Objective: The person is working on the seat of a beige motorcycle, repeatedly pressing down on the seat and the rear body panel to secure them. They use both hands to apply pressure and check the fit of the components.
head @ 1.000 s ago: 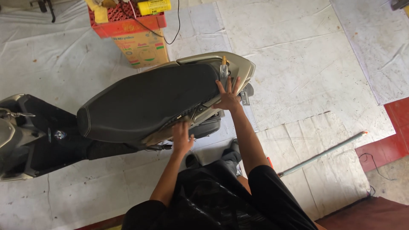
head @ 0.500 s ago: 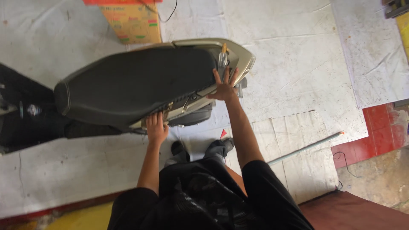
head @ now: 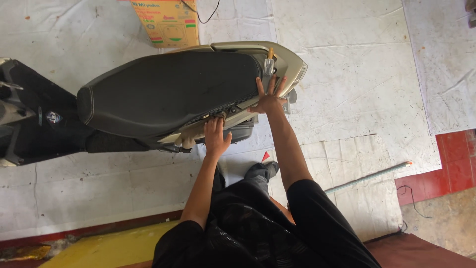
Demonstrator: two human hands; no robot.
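Both hands point(head: 216, 134) point(head: 268, 97) on scooter point(head: 163, 94) — rear.

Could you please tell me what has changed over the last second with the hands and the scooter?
The left hand slid along the beige side panel toward the scooter's rear, ending nearer the right hand. The view shifted, so the cardboard box now sits at the top edge. The right hand stayed spread at the seat end, and the scooter and the rod did not move.

Even, bright daylight, soft shadows, sharp focus, perhaps slight wide-angle edge distortion.
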